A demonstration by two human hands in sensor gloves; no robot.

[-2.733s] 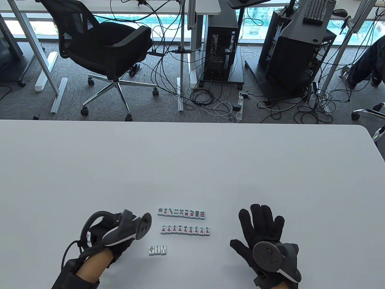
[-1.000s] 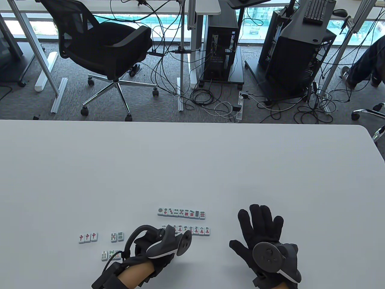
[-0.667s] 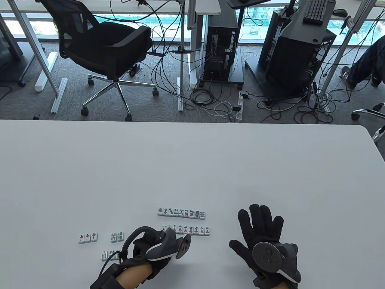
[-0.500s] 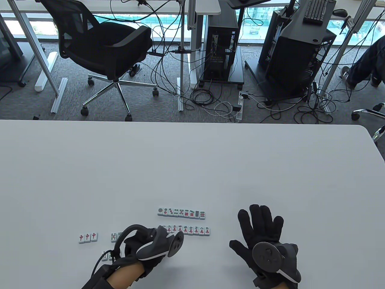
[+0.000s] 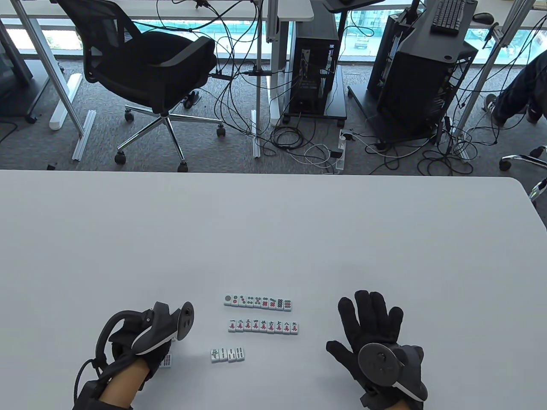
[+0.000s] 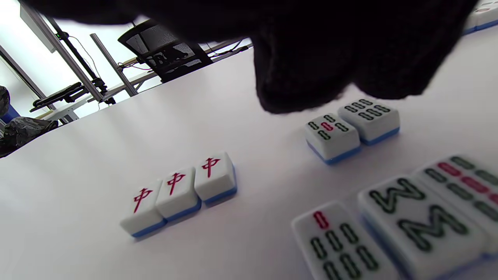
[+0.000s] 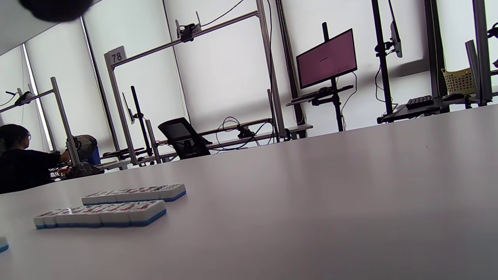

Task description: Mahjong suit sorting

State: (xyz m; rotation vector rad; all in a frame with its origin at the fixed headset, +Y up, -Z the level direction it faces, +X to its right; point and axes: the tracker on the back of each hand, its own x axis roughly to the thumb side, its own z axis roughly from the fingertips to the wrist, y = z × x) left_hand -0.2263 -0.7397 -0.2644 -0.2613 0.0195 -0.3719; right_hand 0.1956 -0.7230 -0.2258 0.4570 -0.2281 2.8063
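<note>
Both hands are gloved; the right hand [image 5: 376,337] lies flat on the white surface [image 5: 273,239], fingers spread, holding nothing; the left hand [image 5: 141,348] hovers over loose bamboo tiles [image 6: 352,126], fingertips [image 6: 299,83] just above them, its grip impossible to tell; three red-character tiles [image 6: 179,192] sit nearby; three sorted tile rows [image 5: 258,326] lie between the hands.

Far half of the surface [image 5: 273,222] lies bare, open to passage; three tile rows sit mid-front: dots row [image 5: 257,302], characters row [image 5: 263,327], short bamboo row [image 5: 227,354], narrow lanes between them; left hand [image 5: 145,341] covers the loose tiles [image 6: 352,130] at front left; right hand [image 5: 376,337] lies flat, well apart from the rows.
</note>
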